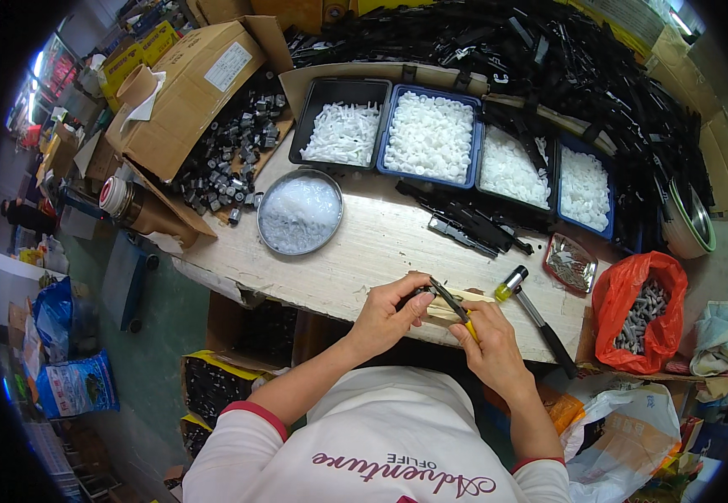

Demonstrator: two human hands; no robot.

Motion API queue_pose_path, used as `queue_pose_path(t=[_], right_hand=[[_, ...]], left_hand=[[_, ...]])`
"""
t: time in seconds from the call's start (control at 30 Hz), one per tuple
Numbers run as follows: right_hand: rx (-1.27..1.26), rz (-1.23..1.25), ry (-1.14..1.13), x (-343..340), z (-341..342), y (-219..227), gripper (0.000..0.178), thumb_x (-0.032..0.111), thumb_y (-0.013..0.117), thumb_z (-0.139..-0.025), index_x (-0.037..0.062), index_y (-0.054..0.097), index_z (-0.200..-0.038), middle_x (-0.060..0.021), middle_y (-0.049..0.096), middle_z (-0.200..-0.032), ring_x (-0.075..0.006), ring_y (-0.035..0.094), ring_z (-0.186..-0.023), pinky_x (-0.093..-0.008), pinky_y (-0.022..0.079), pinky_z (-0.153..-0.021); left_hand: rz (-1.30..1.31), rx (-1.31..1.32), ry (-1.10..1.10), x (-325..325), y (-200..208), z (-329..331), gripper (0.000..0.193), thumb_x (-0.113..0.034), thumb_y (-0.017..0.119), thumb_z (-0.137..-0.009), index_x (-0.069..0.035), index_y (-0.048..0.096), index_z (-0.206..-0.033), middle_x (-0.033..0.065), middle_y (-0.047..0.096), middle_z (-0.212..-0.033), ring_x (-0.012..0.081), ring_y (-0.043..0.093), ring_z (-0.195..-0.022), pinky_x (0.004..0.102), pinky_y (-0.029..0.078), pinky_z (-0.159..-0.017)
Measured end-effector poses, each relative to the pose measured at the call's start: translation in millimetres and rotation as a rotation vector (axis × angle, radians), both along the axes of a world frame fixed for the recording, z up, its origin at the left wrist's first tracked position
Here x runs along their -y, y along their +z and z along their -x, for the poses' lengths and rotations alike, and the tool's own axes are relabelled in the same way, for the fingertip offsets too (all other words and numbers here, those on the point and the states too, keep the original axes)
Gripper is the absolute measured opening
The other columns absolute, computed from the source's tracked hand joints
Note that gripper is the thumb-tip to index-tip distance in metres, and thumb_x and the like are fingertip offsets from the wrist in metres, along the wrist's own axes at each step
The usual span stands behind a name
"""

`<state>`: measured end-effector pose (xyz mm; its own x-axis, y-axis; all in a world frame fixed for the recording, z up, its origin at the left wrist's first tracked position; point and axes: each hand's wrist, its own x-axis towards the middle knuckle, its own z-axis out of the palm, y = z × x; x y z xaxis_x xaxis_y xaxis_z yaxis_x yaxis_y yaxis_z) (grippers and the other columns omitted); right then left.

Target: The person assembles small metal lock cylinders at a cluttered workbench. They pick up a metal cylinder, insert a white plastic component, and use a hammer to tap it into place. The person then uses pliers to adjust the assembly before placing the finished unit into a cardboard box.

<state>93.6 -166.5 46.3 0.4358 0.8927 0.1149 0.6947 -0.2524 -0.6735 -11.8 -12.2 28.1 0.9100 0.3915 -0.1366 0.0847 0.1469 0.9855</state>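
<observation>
At the front edge of the table, my right hand [495, 345] is closed round pliers [468, 323] with yellow handles, their dark jaws pointing up and left. My left hand [383, 317] pinches a small black part [419, 295] beside those jaws; the fingers hide most of it, so its kind is unclear. A pale wooden block [464, 297] lies under and behind both hands. Right of them rests a hammer [540, 314] with a black handle and a yellowish, clear head end. Beyond my hands, several black slotted strips [468, 225] lie on the tabletop.
Along the back stand trays of white plastic parts [431, 134], below a big heap of black parts [548, 50]. A round metal tin [300, 211] and a cardboard box [192, 101] are at the left. To the right are a red bag [611, 335] of metal pieces and a small red-rimmed tray [571, 264].
</observation>
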Motion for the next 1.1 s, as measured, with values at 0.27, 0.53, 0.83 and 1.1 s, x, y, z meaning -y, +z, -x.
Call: queue_pose_path(t=[0.27,0.53,0.83,1.1], right_hand=[[-0.004,0.080,0.036,-6,3,0,0.019,0.011,0.060,-0.079,-0.0060,0.052,-0.083,-0.0188,0.054,-0.085,-0.0351,0.052,-0.081,-0.0395,0.043,-0.069],[0.011,0.146,0.247,-8,8,7,0.019,0.010,0.062,-0.077,-0.0045,0.051,-0.083,-0.0180,0.053,-0.087,-0.0347,0.053,-0.079,-0.0377,0.045,-0.066],[0.117,-0.105,-0.165,0,-12,-7,0.019,0.012,0.061,-0.078,-0.0042,0.052,-0.078,-0.0182,0.052,-0.089,-0.0325,0.050,-0.082,-0.0398,0.041,-0.070],[0.586,0.292,-0.791,89,-100,-49,0.027,0.023,0.057,-0.081,-0.0039,0.053,-0.081,-0.0188,0.050,-0.088,-0.0348,0.047,-0.086,-0.0428,0.038,-0.072]], left_hand=[[-0.281,0.035,0.108,3,-11,6,0.023,-0.016,0.053,-0.087,0.002,0.054,-0.101,0.0037,0.056,-0.066,0.0087,0.053,-0.050,0.0206,0.045,-0.045],[1.213,0.047,-0.359,-28,-29,34,0.025,-0.019,0.055,-0.085,0.004,0.051,-0.093,0.0137,0.054,-0.067,0.0200,0.054,-0.050,0.0312,0.042,-0.040],[-1.106,-0.564,0.010,-61,-22,144,0.034,-0.020,0.069,-0.071,-0.004,0.062,-0.101,0.0121,0.060,-0.073,0.0246,0.059,-0.064,0.0327,0.048,-0.058],[-0.979,-0.381,0.664,-142,-16,122,0.014,-0.008,0.064,-0.072,-0.001,0.064,-0.085,0.0143,0.059,-0.071,0.0270,0.058,-0.064,0.0343,0.045,-0.060]])
